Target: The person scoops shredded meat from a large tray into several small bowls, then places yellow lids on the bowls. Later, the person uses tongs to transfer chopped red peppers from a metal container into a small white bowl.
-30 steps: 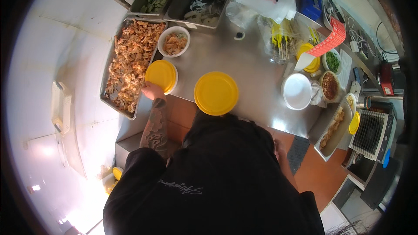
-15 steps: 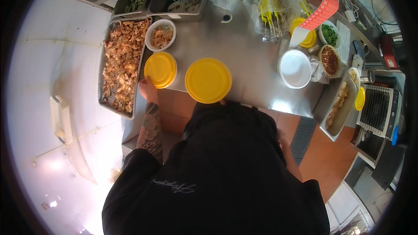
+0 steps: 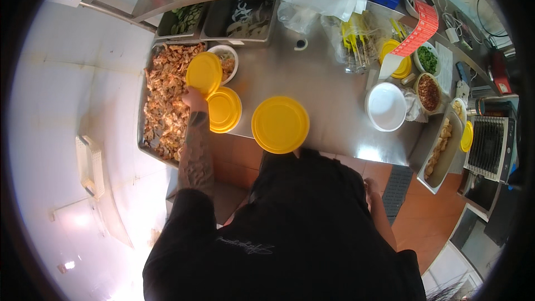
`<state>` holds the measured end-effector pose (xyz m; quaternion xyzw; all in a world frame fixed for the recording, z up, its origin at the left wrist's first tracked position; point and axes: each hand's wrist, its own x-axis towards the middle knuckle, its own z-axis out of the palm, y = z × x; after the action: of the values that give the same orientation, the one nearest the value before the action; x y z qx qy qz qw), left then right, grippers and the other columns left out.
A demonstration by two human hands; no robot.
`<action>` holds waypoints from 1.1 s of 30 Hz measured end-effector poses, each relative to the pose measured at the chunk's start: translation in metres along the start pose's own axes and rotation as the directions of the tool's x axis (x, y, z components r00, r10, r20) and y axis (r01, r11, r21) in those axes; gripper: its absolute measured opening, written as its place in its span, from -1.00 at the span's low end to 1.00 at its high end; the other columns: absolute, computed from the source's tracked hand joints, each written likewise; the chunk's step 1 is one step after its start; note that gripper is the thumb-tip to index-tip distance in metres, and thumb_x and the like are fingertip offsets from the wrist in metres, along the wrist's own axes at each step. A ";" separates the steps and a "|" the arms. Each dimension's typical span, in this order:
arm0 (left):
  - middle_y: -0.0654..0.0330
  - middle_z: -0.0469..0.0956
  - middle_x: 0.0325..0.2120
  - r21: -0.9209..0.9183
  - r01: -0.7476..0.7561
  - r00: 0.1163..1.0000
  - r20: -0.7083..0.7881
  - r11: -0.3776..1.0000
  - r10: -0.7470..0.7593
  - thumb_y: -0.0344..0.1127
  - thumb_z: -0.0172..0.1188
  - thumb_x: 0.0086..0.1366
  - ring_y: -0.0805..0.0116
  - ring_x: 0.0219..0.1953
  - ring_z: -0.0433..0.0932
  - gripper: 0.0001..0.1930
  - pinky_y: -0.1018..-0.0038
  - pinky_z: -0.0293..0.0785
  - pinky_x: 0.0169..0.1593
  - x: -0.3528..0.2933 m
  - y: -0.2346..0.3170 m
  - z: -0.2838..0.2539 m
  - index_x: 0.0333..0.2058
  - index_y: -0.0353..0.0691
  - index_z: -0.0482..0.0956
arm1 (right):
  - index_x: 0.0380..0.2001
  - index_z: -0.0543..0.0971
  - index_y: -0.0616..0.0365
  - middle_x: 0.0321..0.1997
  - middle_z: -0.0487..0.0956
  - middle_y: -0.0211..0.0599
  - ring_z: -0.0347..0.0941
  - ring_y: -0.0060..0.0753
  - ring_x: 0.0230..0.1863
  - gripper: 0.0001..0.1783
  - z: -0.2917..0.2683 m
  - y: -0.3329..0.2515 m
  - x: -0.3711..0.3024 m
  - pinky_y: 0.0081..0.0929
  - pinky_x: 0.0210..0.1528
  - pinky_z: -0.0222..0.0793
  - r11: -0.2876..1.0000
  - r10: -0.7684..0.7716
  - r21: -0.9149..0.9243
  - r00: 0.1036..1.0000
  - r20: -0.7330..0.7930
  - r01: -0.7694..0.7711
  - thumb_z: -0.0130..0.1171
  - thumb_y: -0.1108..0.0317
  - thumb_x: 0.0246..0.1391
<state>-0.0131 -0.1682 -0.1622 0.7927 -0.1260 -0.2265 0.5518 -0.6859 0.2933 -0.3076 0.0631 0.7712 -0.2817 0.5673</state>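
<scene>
My left hand (image 3: pixel 194 100) is closed on the edge of a round yellow lid (image 3: pixel 204 71), tilted above the metal tray (image 3: pixel 140 134) of browned, chopped meat. The lid partly covers a white bowl (image 3: pixel 234 58) of similar food. Just below it, a stack of yellow lids (image 3: pixel 225 112) rests near the counter's front edge. Another round yellow lid (image 3: pixel 280 125) is in front of my torso, overlapping the counter edge; what lies beneath it is hidden. My right hand (image 3: pixel 369 188) is low beside my waist, mostly hidden by my black shirt, its fingers unclear.
White bowls (image 3: pixel 385 107) are stacked on the steel counter's (image 3: pixel 329 100) right side. Beyond are bowls of chopped greens (image 3: pixel 427 60) and reddish-brown crumbs (image 3: pixel 429 92), and a long pan (image 3: pixel 446 156) of pale food. Bagged yellow-wrapped utensils (image 3: pixel 359 39) and vegetable pans (image 3: pixel 237 22) stand at the back.
My left hand has lifted a yellow lid off the stack and moved it up and left, toward the meat tray. The whole view has shifted slightly down and right.
</scene>
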 end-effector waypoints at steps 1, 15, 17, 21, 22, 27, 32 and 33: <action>-0.12 0.58 -0.06 0.253 -0.039 0.999 -0.018 0.967 0.045 -0.21 0.08 0.47 0.01 -0.12 0.62 -0.66 0.19 0.62 -0.13 0.014 -0.001 0.022 -0.01 -0.43 0.48 | -0.30 0.54 0.03 -0.61 0.45 -0.35 0.30 -0.43 -0.71 -0.79 -0.003 -0.002 -0.008 -0.43 -0.71 0.13 0.998 0.040 0.047 0.999 0.005 -0.040 0.09 0.15 0.18; -0.14 0.53 -0.11 0.641 -0.419 0.899 0.393 0.643 0.194 -0.19 0.11 0.40 -0.15 -0.17 0.58 -0.60 -0.04 0.56 -0.12 -0.006 0.026 0.051 -0.02 -0.46 0.51 | -0.30 0.54 0.03 -0.55 0.43 -0.38 0.25 -0.46 -0.67 -0.77 -0.007 0.002 -0.087 -0.44 -0.61 0.13 0.986 0.146 -0.050 0.972 -0.183 -0.157 0.10 0.12 0.17; -0.05 0.54 -0.27 0.537 -0.323 0.907 0.412 0.779 0.092 -0.25 0.18 0.37 -0.01 -0.28 0.58 -0.71 0.08 0.61 -0.26 -0.014 0.030 0.046 -0.16 -0.42 0.50 | -0.43 0.51 -0.06 -0.60 0.40 -0.48 0.26 -0.50 -0.66 -0.84 -0.005 0.007 -0.086 -0.43 -0.60 0.13 0.982 0.040 -0.176 0.990 -0.136 -0.064 0.13 0.14 0.10; 0.02 0.52 -0.35 0.390 -0.195 0.906 0.424 0.900 0.013 -0.28 0.24 0.36 0.11 -0.33 0.55 -0.74 0.20 0.62 -0.31 -0.030 0.029 0.045 -0.16 -0.36 0.47 | -0.53 0.47 -0.12 -0.63 0.39 -0.52 0.26 -0.50 -0.69 -0.85 0.000 0.016 -0.069 -0.46 -0.64 0.12 0.952 -0.077 -0.297 0.997 -0.004 0.073 0.11 0.18 0.09; 0.01 0.53 -0.36 0.380 -0.133 0.891 0.450 0.915 -0.057 -0.27 0.24 0.36 0.10 -0.34 0.56 -0.73 0.18 0.62 -0.30 -0.030 0.029 0.047 -0.14 -0.36 0.47 | -0.54 0.47 -0.12 -0.63 0.39 -0.50 0.26 -0.49 -0.70 -0.84 0.001 0.019 -0.061 -0.45 -0.65 0.13 0.959 -0.069 -0.276 0.998 -0.007 0.064 0.11 0.19 0.09; -0.01 0.59 -0.33 0.311 -0.047 0.805 0.575 0.949 -0.148 -0.19 0.26 0.35 0.04 -0.31 0.61 -0.67 0.14 0.63 -0.27 -0.011 0.026 0.052 -0.06 -0.32 0.53 | -0.53 0.48 0.01 -0.63 0.43 -0.35 0.30 -0.37 -0.71 -0.83 0.016 0.023 -0.015 -0.36 -0.68 0.19 1.000 0.008 -0.028 0.999 -0.054 -0.009 0.09 0.24 0.09; 0.01 0.64 -0.28 0.183 0.061 0.717 0.676 0.981 -0.171 -0.27 0.29 0.33 0.15 -0.27 0.66 -0.71 0.29 0.65 -0.29 -0.001 0.027 0.046 -0.18 -0.45 0.59 | -0.30 0.55 0.10 -0.50 0.56 -0.26 0.41 -0.34 -0.58 -0.77 0.018 -0.002 -0.039 -0.34 -0.55 0.32 1.000 -0.006 -0.010 0.998 -0.063 0.005 0.10 0.17 0.16; 0.05 0.61 -0.40 0.273 0.020 0.648 0.729 0.962 -0.220 -0.32 0.29 0.31 0.22 -0.38 0.63 -0.80 0.30 0.62 -0.30 0.005 0.036 0.041 -0.31 -0.40 0.59 | -0.30 0.56 0.09 -0.49 0.57 -0.27 0.41 -0.35 -0.58 -0.77 0.017 -0.009 -0.053 -0.36 -0.55 0.32 1.000 -0.017 -0.009 0.998 -0.063 0.017 0.09 0.16 0.17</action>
<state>-0.0276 -0.2170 -0.1411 0.6943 -0.3164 -0.5540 0.3332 -0.6565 0.2893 -0.2594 0.0629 0.7905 -0.2809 0.5406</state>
